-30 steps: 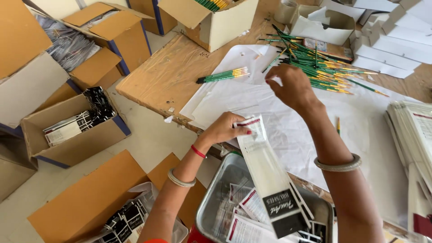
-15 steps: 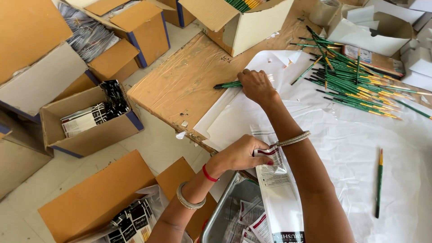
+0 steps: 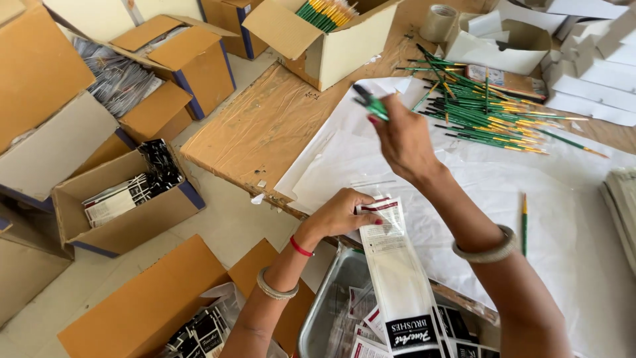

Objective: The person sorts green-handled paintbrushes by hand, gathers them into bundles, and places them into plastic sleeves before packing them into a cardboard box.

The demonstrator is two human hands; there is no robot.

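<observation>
The right hand [image 3: 405, 136] grips a small bundle of thin green-handled paintbrushes [image 3: 368, 103] above the white paper sheet [image 3: 424, 219] — mid-worktop. The left hand [image 3: 344, 213] pinches a long, glossy clear plastic sleeve [image 3: 397, 272] at the worktop's near edge, over a metal tray [image 3: 324, 311].
</observation>
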